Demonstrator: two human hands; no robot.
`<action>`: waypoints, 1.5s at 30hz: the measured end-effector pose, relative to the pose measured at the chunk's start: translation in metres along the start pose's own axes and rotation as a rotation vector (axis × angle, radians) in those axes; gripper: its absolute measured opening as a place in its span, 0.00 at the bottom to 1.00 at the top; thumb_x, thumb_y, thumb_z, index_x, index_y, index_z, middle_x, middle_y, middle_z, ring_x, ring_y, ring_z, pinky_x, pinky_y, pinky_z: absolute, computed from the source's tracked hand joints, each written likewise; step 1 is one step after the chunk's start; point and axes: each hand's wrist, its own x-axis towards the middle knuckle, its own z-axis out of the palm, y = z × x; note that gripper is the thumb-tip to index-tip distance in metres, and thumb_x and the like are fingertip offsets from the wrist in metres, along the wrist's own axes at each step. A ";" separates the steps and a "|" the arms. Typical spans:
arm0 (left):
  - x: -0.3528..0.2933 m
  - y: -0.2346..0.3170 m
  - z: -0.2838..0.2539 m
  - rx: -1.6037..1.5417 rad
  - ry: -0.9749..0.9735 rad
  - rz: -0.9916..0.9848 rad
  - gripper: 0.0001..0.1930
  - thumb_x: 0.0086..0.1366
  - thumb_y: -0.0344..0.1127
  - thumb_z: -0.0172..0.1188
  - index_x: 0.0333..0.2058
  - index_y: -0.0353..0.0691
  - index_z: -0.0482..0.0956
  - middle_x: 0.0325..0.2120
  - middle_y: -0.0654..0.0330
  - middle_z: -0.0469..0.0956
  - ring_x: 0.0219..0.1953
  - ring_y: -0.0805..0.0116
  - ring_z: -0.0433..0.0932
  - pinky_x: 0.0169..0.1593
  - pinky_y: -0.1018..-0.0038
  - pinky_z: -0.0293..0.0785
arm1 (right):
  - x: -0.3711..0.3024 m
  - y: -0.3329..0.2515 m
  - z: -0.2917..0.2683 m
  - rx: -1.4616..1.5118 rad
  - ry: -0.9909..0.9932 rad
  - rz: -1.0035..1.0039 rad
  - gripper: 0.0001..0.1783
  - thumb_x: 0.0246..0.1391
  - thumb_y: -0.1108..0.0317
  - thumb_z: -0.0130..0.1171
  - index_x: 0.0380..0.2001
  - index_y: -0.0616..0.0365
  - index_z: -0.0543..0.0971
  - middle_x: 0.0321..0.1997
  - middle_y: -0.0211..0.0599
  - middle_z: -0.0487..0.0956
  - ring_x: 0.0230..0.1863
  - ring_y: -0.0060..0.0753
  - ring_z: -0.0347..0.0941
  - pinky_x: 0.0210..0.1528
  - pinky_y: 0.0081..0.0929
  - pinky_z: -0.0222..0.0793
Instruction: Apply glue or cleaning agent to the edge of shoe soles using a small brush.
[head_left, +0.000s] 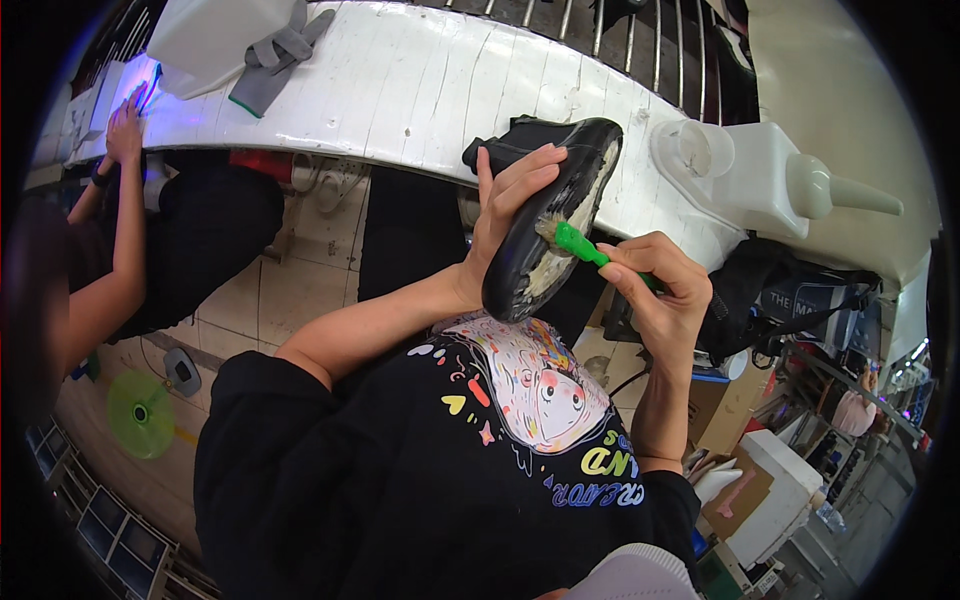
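A black shoe [507, 245] is tilted on its side over the front edge of the white bench, its pale underside facing right. My left hand [500, 205] is closed around the shoe's upper from the left, fingers spread over the black side. Between thumb and fingers, my right hand [665, 285] grips a green-handled brush [578, 243]. The brush's light bristles touch the shoe's underside near its middle, where a whitish, wet-looking coating shows. Part of the shoe's upper is hidden behind my left hand.
The white bench [420, 80] runs across the front, a metal rack [640, 40] behind it. On it stand a white bottle [760, 175] with a clear cup [695, 148] at right, and a grey glove [275, 65] at left. A co-worker's hands [125, 130] are far left, beside a green fan [140, 413].
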 end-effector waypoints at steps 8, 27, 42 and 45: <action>0.014 0.004 -0.015 0.082 -0.168 -0.029 0.39 0.54 0.47 0.64 0.59 0.40 0.57 0.57 0.55 0.65 0.61 0.59 0.63 0.64 0.45 0.21 | -0.001 -0.028 -0.002 -0.141 -0.067 -0.095 0.10 0.39 0.79 0.68 0.30 0.64 0.82 0.26 0.33 0.77 0.22 0.18 0.70 0.20 0.15 0.61; 0.140 -0.004 -0.037 -0.237 -1.117 -0.319 0.39 0.40 0.39 0.75 0.54 0.42 0.68 0.46 0.57 0.75 0.52 0.60 0.72 0.63 0.48 0.51 | 0.057 -0.032 -0.048 -0.486 0.165 -0.499 0.11 0.38 0.75 0.69 0.29 0.58 0.81 0.25 0.32 0.77 0.23 0.29 0.73 0.22 0.23 0.66; 0.165 -0.015 -0.028 -0.361 -1.257 -0.370 0.33 0.42 0.33 0.75 0.48 0.33 0.72 0.41 0.55 0.77 0.43 0.70 0.74 0.49 0.74 0.72 | 0.036 -0.018 -0.052 -0.122 0.231 -0.164 0.06 0.46 0.75 0.65 0.30 0.63 0.82 0.25 0.32 0.77 0.23 0.21 0.70 0.24 0.18 0.61; 0.152 0.009 -0.035 -0.275 -1.194 -0.431 0.37 0.43 0.34 0.74 0.53 0.38 0.68 0.47 0.58 0.74 0.49 0.68 0.72 0.58 0.63 0.65 | 0.006 -0.012 -0.031 0.150 0.469 0.090 0.07 0.47 0.79 0.63 0.32 0.67 0.81 0.26 0.32 0.77 0.26 0.16 0.68 0.27 0.13 0.60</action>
